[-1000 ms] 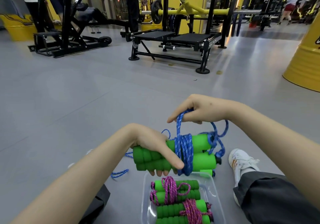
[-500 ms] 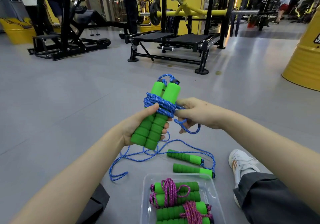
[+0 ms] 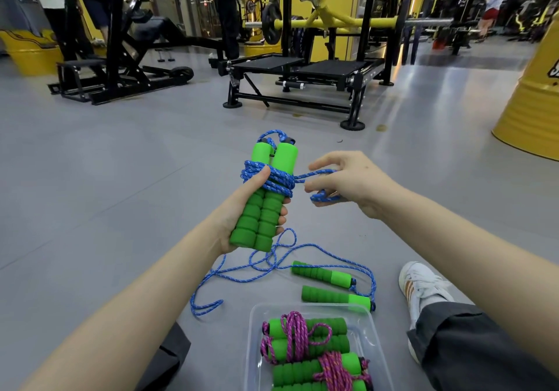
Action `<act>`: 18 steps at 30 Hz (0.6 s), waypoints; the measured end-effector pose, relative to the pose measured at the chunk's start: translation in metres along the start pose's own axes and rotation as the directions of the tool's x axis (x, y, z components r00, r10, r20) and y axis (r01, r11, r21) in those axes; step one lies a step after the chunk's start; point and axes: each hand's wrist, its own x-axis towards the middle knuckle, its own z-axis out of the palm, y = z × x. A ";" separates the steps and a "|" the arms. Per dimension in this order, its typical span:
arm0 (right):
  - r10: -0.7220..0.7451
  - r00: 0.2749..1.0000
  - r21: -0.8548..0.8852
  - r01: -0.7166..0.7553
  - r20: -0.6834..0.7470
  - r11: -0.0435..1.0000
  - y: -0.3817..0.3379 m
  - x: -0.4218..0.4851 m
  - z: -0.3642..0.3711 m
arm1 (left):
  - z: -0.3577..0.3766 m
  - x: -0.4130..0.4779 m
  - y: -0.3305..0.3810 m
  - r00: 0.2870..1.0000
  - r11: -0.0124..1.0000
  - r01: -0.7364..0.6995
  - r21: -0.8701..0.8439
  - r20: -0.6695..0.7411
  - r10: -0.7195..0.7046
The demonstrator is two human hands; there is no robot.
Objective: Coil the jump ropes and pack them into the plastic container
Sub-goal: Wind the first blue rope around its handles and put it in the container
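My left hand (image 3: 237, 221) gripped the wrapped handles (image 3: 264, 209) upright above the floor, while my right hand (image 3: 351, 184) pinched the rope tail (image 3: 316, 174) beside them. Tucking that tail seemed next, then packing into the container (image 3: 305, 306) below.

Jump ropes: four total.
Two blue ropes (image 3: 273, 178), two pink ropes (image 3: 295, 334), one plastic container (image 3: 253, 330).

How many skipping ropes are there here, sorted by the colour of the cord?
Blue cord: 2 (wound blue rope gripped in the left hand, its tail pinched by the right hand; loose blue rope on the floor)
Pink cord: 2 (upper pink bundle and lower pink bundle, both in the plastic container)
Total: 4 ropes
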 end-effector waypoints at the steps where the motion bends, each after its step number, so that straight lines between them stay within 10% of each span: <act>1: 0.014 0.999 0.057 -0.012 -0.050 0.998 0.001 0.000 0.001 | 0.000 0.001 0.000 1.000 1.000 -0.005 -0.001 -0.010 0.005; 9: 0.253 0.964 0.586 -0.157 -0.085 0.795 0.003 0.002 0.012 | -0.015 0.004 0.001 0.979 0.998 -0.063 -0.026 -0.195 0.057; 18: -0.316 0.947 0.136 0.306 0.060 0.942 -0.017 -0.023 0.031 | -0.027 0.000 0.009 0.955 0.995 -0.093 0.025 -0.281 0.096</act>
